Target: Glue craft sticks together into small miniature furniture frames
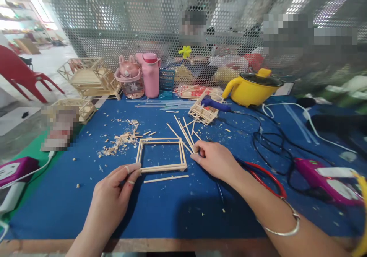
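A square frame of thin wooden sticks (161,155) lies flat on the blue mat (160,211). My left hand (114,192) touches its near left corner with the fingertips. My right hand (213,158) rests just right of the frame, fingers pinched on the ends of several loose wooden sticks (185,130) that fan out behind it. One single stick (166,178) lies in front of the frame, between my hands.
Wood chips (120,138) lie left of the frame. A small stick model (203,113) and blue glue gun (215,104) sit behind. Yellow pot (252,88), pink bottles (150,75), larger stick models (88,77), black cables (269,142), purple glue gun (323,176), red-handled tool (266,180). People sit beyond the mesh.
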`<state>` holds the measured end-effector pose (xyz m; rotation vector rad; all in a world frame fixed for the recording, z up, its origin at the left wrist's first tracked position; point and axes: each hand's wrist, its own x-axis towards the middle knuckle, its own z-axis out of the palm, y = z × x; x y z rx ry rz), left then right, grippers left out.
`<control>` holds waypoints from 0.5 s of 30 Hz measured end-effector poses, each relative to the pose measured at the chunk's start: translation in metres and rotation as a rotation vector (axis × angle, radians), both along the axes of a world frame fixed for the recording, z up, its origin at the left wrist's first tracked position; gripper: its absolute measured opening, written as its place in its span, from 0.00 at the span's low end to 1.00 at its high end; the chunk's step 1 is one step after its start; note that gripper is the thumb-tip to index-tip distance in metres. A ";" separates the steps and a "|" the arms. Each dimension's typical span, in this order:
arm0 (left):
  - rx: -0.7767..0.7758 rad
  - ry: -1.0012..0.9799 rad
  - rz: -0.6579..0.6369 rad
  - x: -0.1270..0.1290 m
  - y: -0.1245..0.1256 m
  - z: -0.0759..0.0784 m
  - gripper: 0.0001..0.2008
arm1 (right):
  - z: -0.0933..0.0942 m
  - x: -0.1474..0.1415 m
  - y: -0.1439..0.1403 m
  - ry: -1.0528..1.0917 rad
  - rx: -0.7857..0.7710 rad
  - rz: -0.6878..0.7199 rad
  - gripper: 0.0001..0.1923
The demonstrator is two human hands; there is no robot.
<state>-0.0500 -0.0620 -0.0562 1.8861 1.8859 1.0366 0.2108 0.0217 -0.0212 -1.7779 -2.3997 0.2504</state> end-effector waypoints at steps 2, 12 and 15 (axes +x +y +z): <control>0.004 -0.004 -0.003 0.000 0.000 0.000 0.12 | 0.000 -0.002 0.001 -0.037 0.019 0.002 0.05; -0.016 -0.022 -0.004 -0.001 0.000 -0.002 0.11 | -0.003 -0.014 0.003 -0.201 0.113 0.051 0.08; -0.008 -0.020 -0.005 -0.001 0.000 -0.002 0.11 | 0.001 -0.008 0.002 -0.197 0.110 0.009 0.08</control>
